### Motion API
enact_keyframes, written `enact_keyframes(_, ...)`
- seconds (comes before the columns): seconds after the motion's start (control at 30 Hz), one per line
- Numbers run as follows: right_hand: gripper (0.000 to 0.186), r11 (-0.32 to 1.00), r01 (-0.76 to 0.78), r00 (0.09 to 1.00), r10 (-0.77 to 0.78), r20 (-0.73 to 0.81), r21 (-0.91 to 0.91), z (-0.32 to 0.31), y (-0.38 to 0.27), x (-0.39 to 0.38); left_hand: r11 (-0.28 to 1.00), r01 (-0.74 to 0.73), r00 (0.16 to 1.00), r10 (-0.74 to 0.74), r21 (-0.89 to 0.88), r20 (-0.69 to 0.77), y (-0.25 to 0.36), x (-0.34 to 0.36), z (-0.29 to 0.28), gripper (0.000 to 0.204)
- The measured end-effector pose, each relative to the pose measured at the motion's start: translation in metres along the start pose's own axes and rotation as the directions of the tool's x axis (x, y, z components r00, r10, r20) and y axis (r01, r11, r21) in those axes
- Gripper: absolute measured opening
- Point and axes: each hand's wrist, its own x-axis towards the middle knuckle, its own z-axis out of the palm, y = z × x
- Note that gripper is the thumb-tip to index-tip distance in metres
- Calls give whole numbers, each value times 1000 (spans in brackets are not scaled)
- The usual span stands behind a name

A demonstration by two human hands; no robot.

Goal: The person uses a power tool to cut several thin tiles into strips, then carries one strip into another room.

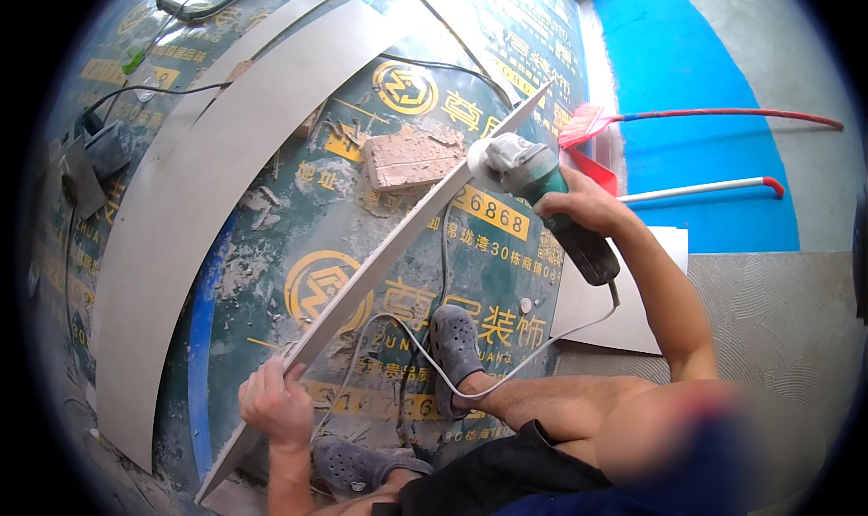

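Note:
My right hand [583, 204] is wrapped around the body of a green and black angle grinder [547, 186]. The grinder's head meets the upper part of a long pale tile [384, 261], which stands on its narrow edge and runs diagonally across my front. Whitish dust blurs the contact, so the disc itself is hard to make out. Lower down, my left hand [276, 403] grips the same tile near its close end, fingers over the top edge. A grey cord [506, 385] trails from the grinder past my feet.
A dusty reddish block [411, 159] lies beyond the tile. Large pale tiles [208, 168] lie at left on the printed green floor covering [344, 371]. A red broom [588, 125] and a red dustpan [592, 168] are at right. My grey clogs [457, 344] stand beside the cord.

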Motion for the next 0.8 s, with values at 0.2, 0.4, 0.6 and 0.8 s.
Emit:
enact_keyframes(0.2, 65, 995, 90, 994, -87, 69, -41, 7, -5, -11, 998, -62, 998, 62, 19, -8, 1, 1, 4, 21)
enact_keyframes(0.4, 72, 915, 220, 956, -133, 261, -339, 37, -24, -29, 998, -3, 1000, 2, 58, 9, 6, 0, -2, 20)
enact_keyframes(0.6, 72, 955, 206, 970, -169, 177, -215, 6, -5, -11, 998, -6, 1000, 5, 69, 17, 7, -2, 1, 21)
enact_keyframes(0.8, 67, 991, 88, 996, -89, -6, -103, -45, 20, 25, 995, -20, 1000, 18, 94, 18, 9, -3, -1, 16)
